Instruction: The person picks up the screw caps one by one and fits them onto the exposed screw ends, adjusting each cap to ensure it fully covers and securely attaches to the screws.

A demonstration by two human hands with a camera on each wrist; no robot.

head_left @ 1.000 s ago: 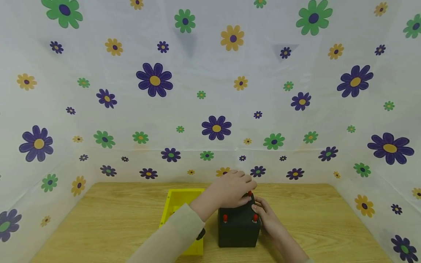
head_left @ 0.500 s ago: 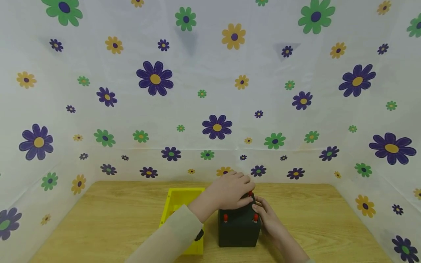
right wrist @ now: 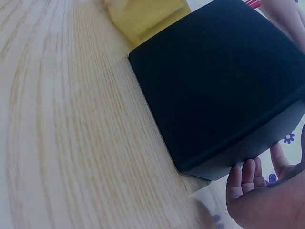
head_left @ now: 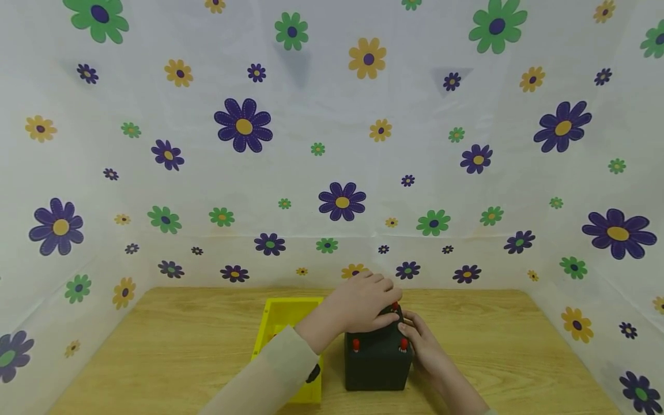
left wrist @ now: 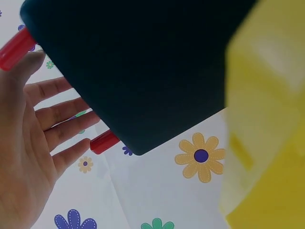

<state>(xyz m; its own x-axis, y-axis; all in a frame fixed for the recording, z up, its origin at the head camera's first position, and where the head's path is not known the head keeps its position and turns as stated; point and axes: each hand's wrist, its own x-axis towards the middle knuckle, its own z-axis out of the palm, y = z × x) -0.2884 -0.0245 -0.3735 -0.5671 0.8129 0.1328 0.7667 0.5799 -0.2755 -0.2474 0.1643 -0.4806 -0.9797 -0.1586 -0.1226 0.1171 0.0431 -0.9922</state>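
A black box [head_left: 376, 369] with red-capped posts on its top stands on the wooden table. In the head view my left hand [head_left: 365, 302] lies over the box's far top, its thumb beside a far red post [head_left: 395, 306]. Two near red posts [head_left: 356, 344] show uncovered. From the left wrist, that hand [left wrist: 33, 143] has its fingers spread along the box's edge, a fingertip at a red post [left wrist: 105, 141]. My right hand [head_left: 427, 349] rests against the box's right side, thumb at the top edge; its fingertips [right wrist: 248, 171] press the side face in the right wrist view.
A yellow bin [head_left: 308, 395] stands left of the box, partly hidden under my left forearm, with small things inside. A black item [head_left: 313, 373] shows at my left sleeve. Behind the wooden table [head_left: 498, 334] hangs a white flowered cloth [head_left: 415, 144].
Almost nothing moves. My left hand stays over the box's top with its thumb shifted slightly, and my right hand keeps its place at the side.
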